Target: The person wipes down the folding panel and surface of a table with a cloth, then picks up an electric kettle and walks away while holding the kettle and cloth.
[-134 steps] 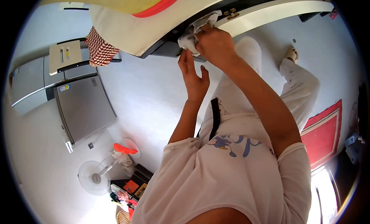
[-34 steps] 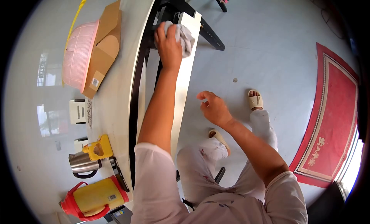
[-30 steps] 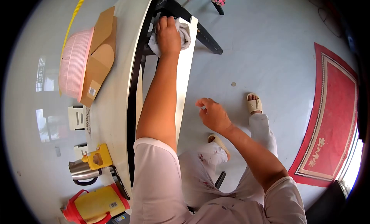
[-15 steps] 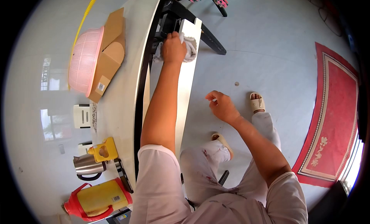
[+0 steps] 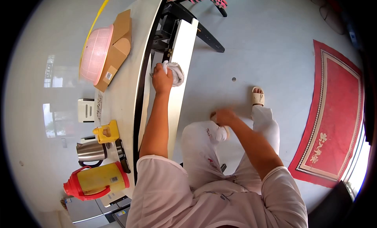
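My left hand is closed on a crumpled grey-white cloth, which lies on the long white panel beside the table's dark edge. Brass-coloured hardware shows on the black strip just beyond the cloth. My right hand hangs over my knee, away from the panel; motion smears its fingers, and I cannot make out anything in it.
On the white table are a pink basket, a cardboard piece, a yellow holder, a steel kettle and a red-yellow flask. A black leg juts out beyond the panel. A red mat lies right.
My left hand has drawn the cloth along the white panel toward me, uncovering the brass-coloured hardware. My right hand has dropped nearer my knee.
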A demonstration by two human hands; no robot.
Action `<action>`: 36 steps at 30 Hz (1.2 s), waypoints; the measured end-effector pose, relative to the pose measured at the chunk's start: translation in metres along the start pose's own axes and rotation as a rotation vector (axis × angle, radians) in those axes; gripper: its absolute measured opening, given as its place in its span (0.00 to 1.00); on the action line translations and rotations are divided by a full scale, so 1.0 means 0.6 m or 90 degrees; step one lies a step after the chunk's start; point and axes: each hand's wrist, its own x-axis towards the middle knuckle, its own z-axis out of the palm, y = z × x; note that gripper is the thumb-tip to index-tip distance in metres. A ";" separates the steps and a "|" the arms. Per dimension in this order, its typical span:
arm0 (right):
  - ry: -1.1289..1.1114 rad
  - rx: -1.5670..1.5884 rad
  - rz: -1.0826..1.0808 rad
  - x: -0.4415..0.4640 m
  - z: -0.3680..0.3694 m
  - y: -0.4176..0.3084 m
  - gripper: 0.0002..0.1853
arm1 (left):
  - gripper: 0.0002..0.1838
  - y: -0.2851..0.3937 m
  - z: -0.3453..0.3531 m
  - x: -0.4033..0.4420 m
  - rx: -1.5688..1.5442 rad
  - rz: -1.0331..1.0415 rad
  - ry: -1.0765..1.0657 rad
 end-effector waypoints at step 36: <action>-0.355 0.147 0.246 -0.095 0.109 0.193 0.22 | 0.20 0.014 0.015 0.015 -0.222 -0.370 -0.028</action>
